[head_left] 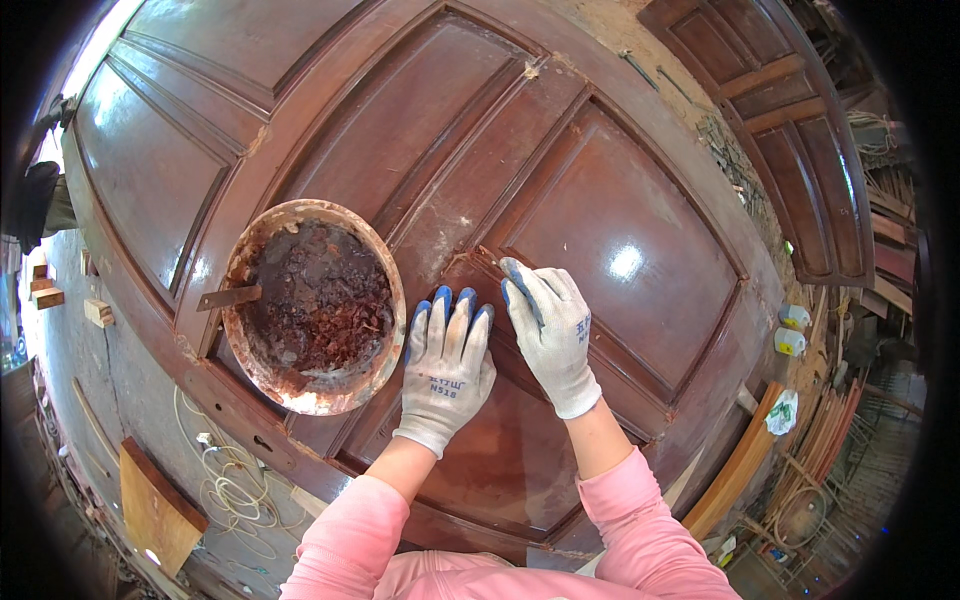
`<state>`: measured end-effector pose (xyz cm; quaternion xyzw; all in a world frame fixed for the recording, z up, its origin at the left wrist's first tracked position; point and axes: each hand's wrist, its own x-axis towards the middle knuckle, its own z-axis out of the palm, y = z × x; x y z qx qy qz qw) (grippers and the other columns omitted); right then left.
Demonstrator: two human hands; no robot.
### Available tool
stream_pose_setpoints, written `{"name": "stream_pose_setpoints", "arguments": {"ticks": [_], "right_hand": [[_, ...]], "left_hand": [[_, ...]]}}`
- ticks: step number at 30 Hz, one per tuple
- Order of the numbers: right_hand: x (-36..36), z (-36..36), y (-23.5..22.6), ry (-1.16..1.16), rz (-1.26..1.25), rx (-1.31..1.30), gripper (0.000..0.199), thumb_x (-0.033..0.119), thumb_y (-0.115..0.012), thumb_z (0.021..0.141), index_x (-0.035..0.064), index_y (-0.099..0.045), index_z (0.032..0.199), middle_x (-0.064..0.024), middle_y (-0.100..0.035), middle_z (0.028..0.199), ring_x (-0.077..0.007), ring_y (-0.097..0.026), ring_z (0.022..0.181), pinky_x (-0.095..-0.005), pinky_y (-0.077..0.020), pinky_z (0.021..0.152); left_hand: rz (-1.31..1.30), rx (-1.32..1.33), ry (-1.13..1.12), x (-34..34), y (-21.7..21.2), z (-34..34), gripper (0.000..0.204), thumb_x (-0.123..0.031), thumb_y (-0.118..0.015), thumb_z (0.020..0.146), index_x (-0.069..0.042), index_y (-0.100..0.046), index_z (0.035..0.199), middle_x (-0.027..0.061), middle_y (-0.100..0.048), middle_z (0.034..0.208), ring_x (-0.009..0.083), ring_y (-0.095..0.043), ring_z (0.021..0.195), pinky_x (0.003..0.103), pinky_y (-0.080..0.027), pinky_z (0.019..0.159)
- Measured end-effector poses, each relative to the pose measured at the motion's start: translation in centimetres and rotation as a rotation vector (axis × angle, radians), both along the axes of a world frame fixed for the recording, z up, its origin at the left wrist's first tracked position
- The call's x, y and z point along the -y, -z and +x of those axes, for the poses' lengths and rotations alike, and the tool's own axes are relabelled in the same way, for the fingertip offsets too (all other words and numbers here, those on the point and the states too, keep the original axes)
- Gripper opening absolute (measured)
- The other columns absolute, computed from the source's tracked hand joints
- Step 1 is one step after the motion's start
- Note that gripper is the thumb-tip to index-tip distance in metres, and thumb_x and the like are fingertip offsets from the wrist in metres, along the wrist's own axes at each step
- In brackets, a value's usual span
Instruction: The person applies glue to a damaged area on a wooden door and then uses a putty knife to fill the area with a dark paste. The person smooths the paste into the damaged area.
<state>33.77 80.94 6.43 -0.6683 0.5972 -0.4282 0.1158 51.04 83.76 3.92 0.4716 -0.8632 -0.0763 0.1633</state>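
A reddish-brown panelled wooden door (640, 230) lies flat in front of me. My left hand (445, 370), in a white work glove with blue fingertips, rests palm down on it with the fingers stretched out. Just left of that hand stands a round bowl (300, 402) of dark red-brown paste (325, 290). A flat scraper (230, 297) lies over the bowl's left rim, its end in the paste. My right hand (552, 325), gloved the same way, is closed in a pinch at the middle rail's joint. What its fingertips hold is too small to make out. Pale smears mark the wood there.
Another panelled door (775, 130) lies at the far right. Coiled pale cable (240, 485), a wooden board (158, 505) and small wood blocks (47, 297) are on the floor at left. Two small white containers (790, 342) and timber strips (735, 460) lie at right.
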Motion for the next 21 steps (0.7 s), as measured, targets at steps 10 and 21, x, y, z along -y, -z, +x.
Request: {"name": "stream_pose_setpoints", "arguments": {"ticks": [10, 21], "right_hand": [[-0.29, -0.26, 0.35, -0.136, -0.092, -0.239, 0.038, 0.01, -0.074, 0.086, 0.0014, -0.071, 0.123, -0.0072, -0.065, 0.092, -0.0258, -0.061, 0.083, -0.0373, -0.0529, 0.072], [-0.11, -0.8, -0.08, -0.13, -0.064, -0.106, 0.03, 0.008, -0.072, 0.089, 0.0022, -0.073, 0.119, -0.0101, -0.069, 0.096, -0.0279, -0.064, 0.086, -0.0391, -0.053, 0.077]], "left_hand": [[-0.008, -0.043, 0.014, 0.11, -0.14, -0.02, 0.061, -0.016, -0.067, 0.083, -0.001, -0.053, 0.141, 0.0237, -0.047, 0.154, 0.0477, -0.036, 0.149, 0.061, -0.023, 0.125], [-0.021, -0.032, 0.016, 0.17, 0.01, -0.11, 0.063, -0.017, -0.066, 0.086, -0.003, -0.051, 0.145, 0.0237, -0.046, 0.155, 0.0473, -0.036, 0.149, 0.062, -0.024, 0.124]]}}
